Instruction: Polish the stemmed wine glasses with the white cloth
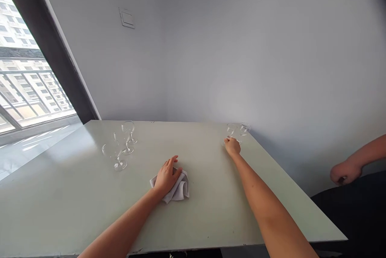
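Observation:
My left hand [167, 176] lies on a crumpled pale grey cloth [181, 189] near the middle of the table, its fingers stretched out past the cloth's far edge. At the far right of the table, my right hand [233, 146] is closed around the stem of a clear wine glass [231, 129]. The fingers hide most of that stem, while the bowl shows above them. Just beyond, to the right, stands another clear wine glass [245, 128], close to the table's edge and partly covered by the hand.
Three clear wine glasses [120, 164] stand in a slanting row on the left of the pale table [75, 209]. Grey walls [241, 49] meet behind the table. Past its right edge is another person's closed hand [346, 172]. A window with a railing lies far left.

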Demonstrator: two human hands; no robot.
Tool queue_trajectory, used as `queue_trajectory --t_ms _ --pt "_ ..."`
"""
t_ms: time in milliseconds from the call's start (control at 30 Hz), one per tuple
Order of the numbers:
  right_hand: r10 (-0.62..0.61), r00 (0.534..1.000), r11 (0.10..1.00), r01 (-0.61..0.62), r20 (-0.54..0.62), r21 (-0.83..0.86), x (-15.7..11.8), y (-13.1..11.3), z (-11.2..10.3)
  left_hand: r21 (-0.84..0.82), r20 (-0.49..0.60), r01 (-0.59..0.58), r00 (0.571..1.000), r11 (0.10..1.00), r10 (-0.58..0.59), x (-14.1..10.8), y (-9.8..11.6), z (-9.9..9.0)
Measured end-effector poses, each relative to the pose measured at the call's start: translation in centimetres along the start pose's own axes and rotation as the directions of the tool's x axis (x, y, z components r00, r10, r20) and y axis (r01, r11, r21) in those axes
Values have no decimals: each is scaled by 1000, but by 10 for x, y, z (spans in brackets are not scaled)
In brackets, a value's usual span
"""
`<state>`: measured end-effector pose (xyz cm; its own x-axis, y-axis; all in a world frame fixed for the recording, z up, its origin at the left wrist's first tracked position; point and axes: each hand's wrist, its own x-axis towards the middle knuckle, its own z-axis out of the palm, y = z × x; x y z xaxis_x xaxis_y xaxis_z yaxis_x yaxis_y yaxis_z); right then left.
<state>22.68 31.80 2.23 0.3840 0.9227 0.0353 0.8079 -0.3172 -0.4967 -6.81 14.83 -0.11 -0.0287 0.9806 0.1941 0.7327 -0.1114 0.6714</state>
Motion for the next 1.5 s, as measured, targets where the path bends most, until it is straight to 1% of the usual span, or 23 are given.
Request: queue_trajectory --t_ms 133,300,500,667,767,800,833,867,900,933,967,1000,1033,1067,1100,1167,1233,1267,1300,1333,1433,1467,1500 --pt "49 998 999 -49 -26 7 20 3 9 -3 -1 9 1000 1000 -9 3 0 -1" --pt "83 996 996 -82 -41 22 37 7 19 20 10 -31 999 999 31 4 -1 -1" --pt "89 995 995 -87 -34 38 37 7 18 4 4 -43 999 999 43 5 0 -1" --pt "61 997 997 -58 -57 55 8 2 4 -112 -43 -6 999 994 1 6 -3 -2" --pt "-56 998 994 60 -43 89 -38 -15 2 -208 -68 37 996 978 -52 6 -6 0" --pt "-148 989 982 150 -25 112 -61 -24 2 -251 -80 50 994 967 -72 7 -6 0" --pt "-254 967 958 252 -3 136 -87 -33 3 -299 -105 50 991 953 -85 7 -5 0" --pt "-391 920 909 380 30 172 -115 -42 4 -347 -150 32 985 937 -89 6 -4 -1" --pt "-648 759 749 622 58 228 -144 -51 6 -393 -218 -7 972 920 -86 6 -2 -4" --pt "-828 556 554 791 74 259 -171 -59 7 -430 -309 -61 947 901 -84 6 0 -8" --pt "-918 385 396 884 92 251 -197 -65 9 -458 -412 -115 906 882 -95 5 2 -14" --pt "-956 273 290 933 106 213 -219 -70 11 -476 -510 -163 852 864 -120 4 3 -22" --pt "-970 205 223 962 128 154 -237 -74 13 -492 -597 -196 785 848 -164 3 3 -31" --pt "-972 181 194 978 152 80 -250 -77 17 -508 -668 -213 709 835 -226 1 0 -41" --pt "-967 183 186 983 175 2 -259 -79 21 -527 -718 -216 631 822 -295 -1 -4 -51" --pt "-954 214 189 973 210 -132 -269 -82 30 -572 -760 -185 487 800 -431 -7 -20 -71" --pt "-942 246 200 957 227 -211 -273 -84 38 -639 -732 -101 385 763 -562 -13 -42 -88" --pt "-938 260 207 951 229 -231 -273 -86 41 -680 -692 -43 367 732 -622 -15 -53 -95" --pt "-936 269 213 947 229 -241 -273 -87 44 -720 -638 18 376 694 -672 -17 -64 -101" --pt "-934 277 221 944 227 -245 -273 -87 46 -753 -574 78 407 653 -710 -17 -74 -105" --pt "-938 278 230 946 209 -227 -272 -86 50 -785 -390 195 583 589 -713 -12 -93 -114" --pt "-940 277 233 948 199 -216 -272 -85 51 -777 -356 211 629 593 -691 -9 -97 -115" --pt "-943 275 236 950 188 -204 -271 -84 52 -765 -342 222 656 604 -673 -5 -99 -116"
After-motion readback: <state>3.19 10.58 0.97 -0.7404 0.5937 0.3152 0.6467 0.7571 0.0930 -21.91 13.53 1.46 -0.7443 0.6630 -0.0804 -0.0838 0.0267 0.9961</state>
